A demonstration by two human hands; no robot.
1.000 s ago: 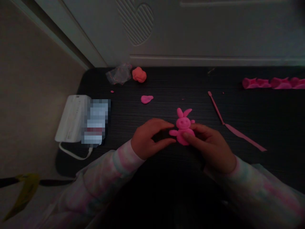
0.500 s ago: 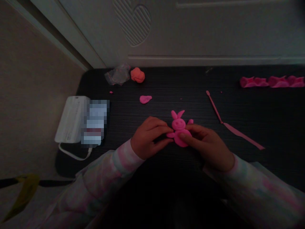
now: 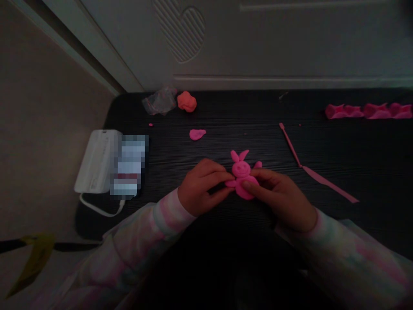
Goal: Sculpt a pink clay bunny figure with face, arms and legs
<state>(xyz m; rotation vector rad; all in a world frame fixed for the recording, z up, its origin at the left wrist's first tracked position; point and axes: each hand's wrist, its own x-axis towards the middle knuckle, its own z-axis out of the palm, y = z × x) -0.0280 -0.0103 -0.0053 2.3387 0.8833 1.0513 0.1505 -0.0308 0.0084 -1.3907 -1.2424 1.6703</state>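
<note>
Right hand [image 3: 284, 196] holds the bright pink clay rabbit-like figure [image 3: 241, 169] by its round body, grip closed, thumb on the front, fingers at the side and partly hidden behind. Left hand [image 3: 204, 185] has thumb and fingertips brought close together around the figure's small arm on that side, leaving a narrow gap between thumb and forefinger back from the tips; exact contact hard to see in dim light. Figure is upright between the hands, over the dark, fine-lined table [image 3: 174, 163], two ears up, smiling face toward the camera. Other arm sticks up just above the right hand's fingers. Beyond the hands: flat, teardrop-shaped pink clay piece [image 3: 196, 134], orange clay lump [image 3: 186, 102] near the far edge, crumpled clear plastic wrapper [image 3: 161, 101] just beside it. Off to the right, slim pink stick-like tool [image 3: 291, 146], its near end at the tip of a flat pink blade-shaped tool [image 3: 331, 184]. Farther right, row of bright pink cup-like holders [image 3: 376, 111]. On the left side, white rectangular device [image 3: 98, 161] beside a phone with a pixelated screen [image 3: 129, 165], white cable [image 3: 100, 211] looping below both. Pale panel with ribbed heart relief [image 3: 190, 34] stands behind the table.
</note>
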